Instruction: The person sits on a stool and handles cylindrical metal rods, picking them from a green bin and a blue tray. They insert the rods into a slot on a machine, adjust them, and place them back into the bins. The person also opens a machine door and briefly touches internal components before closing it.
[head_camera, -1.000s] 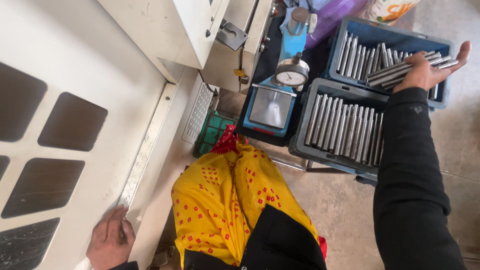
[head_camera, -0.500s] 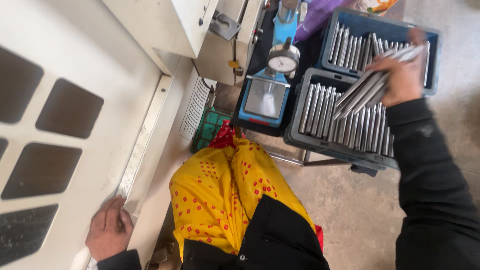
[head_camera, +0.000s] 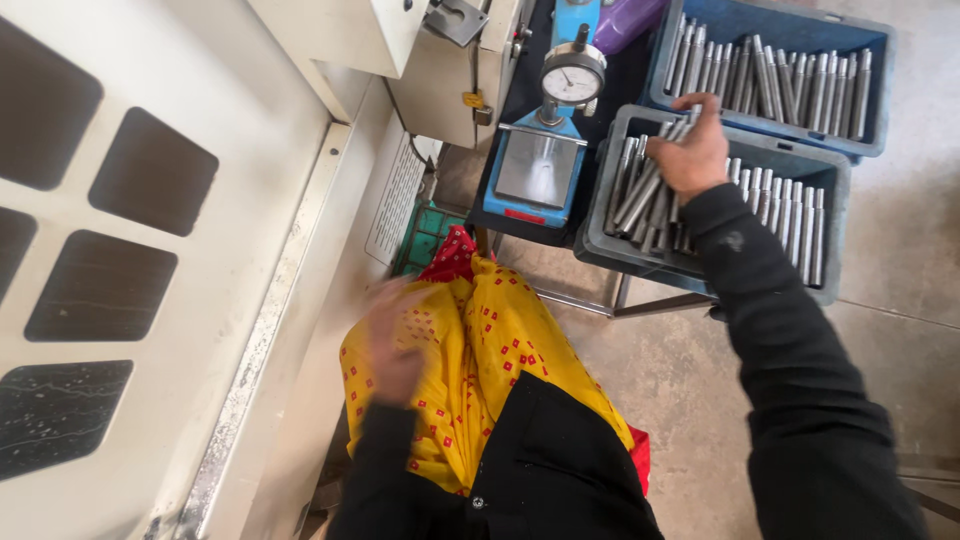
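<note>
My right hand (head_camera: 692, 152) is closed around a bundle of grey metal rods (head_camera: 645, 183), held slanted over the left end of the nearer blue-grey crate (head_camera: 830, 270), which holds several more rods in a row. Behind it stands a second blue crate (head_camera: 880, 90), also lined with rods. My left hand (head_camera: 392, 340) is blurred in the air over my lap, above yellow cloth with red dots (head_camera: 480, 350); it holds nothing that I can make out, fingers loosely apart.
A blue stand with a round dial gauge (head_camera: 572, 75) and a flat plate (head_camera: 538, 168) sits left of the crates. A large white machine housing with dark panels (head_camera: 120, 230) fills the left. A green crate (head_camera: 425, 235) lies below it. Concrete floor at right.
My right hand carried the rod bundle from the far crate down and left to the near crate. My left hand lifted off the white machine ledge and moved right over my lap.
</note>
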